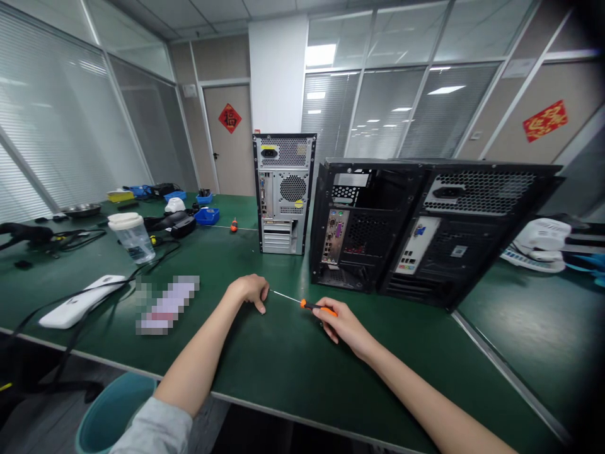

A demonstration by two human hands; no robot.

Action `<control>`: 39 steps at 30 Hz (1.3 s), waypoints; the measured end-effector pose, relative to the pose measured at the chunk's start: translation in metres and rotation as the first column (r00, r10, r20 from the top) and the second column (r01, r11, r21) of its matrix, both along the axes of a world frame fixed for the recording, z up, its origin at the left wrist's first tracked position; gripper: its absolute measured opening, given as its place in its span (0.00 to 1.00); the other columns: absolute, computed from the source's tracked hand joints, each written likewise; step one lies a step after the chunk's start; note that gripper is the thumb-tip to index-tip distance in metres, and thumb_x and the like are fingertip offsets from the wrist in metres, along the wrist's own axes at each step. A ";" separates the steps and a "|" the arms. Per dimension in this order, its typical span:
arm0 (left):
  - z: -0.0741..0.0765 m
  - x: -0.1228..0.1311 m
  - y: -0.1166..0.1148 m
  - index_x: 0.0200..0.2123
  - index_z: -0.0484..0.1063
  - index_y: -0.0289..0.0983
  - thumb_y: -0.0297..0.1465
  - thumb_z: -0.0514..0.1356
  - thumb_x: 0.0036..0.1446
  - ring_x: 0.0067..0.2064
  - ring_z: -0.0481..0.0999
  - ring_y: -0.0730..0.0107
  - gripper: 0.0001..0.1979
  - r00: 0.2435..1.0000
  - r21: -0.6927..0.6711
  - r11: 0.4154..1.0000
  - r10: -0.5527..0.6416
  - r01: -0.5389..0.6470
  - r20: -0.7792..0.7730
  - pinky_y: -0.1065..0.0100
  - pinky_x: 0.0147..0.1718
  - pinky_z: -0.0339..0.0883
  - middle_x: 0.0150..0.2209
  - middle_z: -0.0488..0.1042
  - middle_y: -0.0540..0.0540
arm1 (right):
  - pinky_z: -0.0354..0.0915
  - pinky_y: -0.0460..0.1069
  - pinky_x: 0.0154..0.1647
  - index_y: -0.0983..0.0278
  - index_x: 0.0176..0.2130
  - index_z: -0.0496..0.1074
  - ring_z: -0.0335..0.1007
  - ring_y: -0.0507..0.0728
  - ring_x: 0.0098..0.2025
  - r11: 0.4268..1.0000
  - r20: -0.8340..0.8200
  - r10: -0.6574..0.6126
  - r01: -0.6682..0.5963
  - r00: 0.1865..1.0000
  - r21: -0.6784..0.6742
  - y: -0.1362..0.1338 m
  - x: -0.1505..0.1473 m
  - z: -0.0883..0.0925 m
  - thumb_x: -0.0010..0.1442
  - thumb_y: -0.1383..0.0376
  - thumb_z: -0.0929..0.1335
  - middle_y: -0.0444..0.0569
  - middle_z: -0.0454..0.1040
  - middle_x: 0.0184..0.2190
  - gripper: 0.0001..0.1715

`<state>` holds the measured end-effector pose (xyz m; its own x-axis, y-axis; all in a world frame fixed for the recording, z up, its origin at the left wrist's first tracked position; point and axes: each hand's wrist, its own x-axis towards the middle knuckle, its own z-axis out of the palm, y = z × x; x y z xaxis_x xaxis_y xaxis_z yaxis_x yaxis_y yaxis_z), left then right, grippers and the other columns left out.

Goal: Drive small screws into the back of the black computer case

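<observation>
My right hand (334,320) is closed round the handle of an orange and black screwdriver (309,305), whose thin shaft points left. Near the shaft's tip is my left hand (253,291), its fingers bent downward over the green table (265,372); what it holds, if anything, is hidden. Behind my hands a silver-backed computer tower (283,189) stands upright, rear side facing me. To its right are two black computer cases, one (363,233) with an open upper bay and the other (444,239) farther right, side by side.
On the left are a lidded cup (132,236), a white elongated device (80,302), a blurred flat item (170,306), cables and blue trays (207,217). A small orange object (234,225) lies farther back. A teal bin (113,410) is below the table edge.
</observation>
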<state>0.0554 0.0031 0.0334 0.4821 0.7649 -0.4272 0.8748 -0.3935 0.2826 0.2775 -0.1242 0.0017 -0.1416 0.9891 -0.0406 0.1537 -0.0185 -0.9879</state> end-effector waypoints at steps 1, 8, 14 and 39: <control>0.000 -0.001 0.000 0.22 0.69 0.37 0.35 0.67 0.25 0.20 0.65 0.74 0.16 1.000 -0.044 0.999 0.007 -0.006 0.011 0.70 0.23 0.61 0.20 0.68 0.50 | 0.43 0.40 0.10 0.64 0.29 0.63 0.46 0.44 0.09 1.000 0.020 0.002 -0.002 1.000 -0.001 0.000 0.000 -0.002 0.51 0.56 0.64 0.34 0.54 0.09 0.13; -0.001 0.002 -0.007 0.21 0.67 0.35 0.27 0.64 0.30 0.21 0.69 0.72 0.10 0.993 -0.203 0.978 0.060 -0.039 0.099 0.67 0.22 0.67 0.19 0.68 0.50 | 0.44 0.40 0.10 0.64 0.29 0.63 0.46 0.44 0.09 1.000 0.073 -0.011 0.010 0.997 0.007 0.001 -0.001 -0.005 0.52 0.56 0.63 0.34 0.55 0.09 0.13; -0.008 0.005 -0.001 0.21 0.68 0.32 0.24 0.65 0.30 0.20 0.70 0.72 0.10 0.988 -0.252 0.964 0.115 -0.086 0.101 0.67 0.24 0.69 0.16 0.68 0.51 | 0.44 0.40 0.10 0.64 0.29 0.62 0.46 0.44 0.09 1.000 0.069 -0.023 0.024 0.997 -0.001 0.001 -0.001 -0.004 0.52 0.55 0.63 0.34 0.55 0.09 0.14; 0.005 0.039 -0.016 0.34 0.68 0.30 0.28 0.64 0.40 0.30 0.73 0.77 0.15 0.055 -0.468 0.883 0.465 0.047 0.883 0.70 0.37 0.70 0.29 0.72 0.46 | 0.53 0.43 0.22 0.65 0.31 0.65 0.56 0.47 0.22 0.820 0.236 -0.419 0.254 0.877 0.513 -0.009 0.006 0.015 0.54 0.57 0.63 0.41 0.62 0.20 0.12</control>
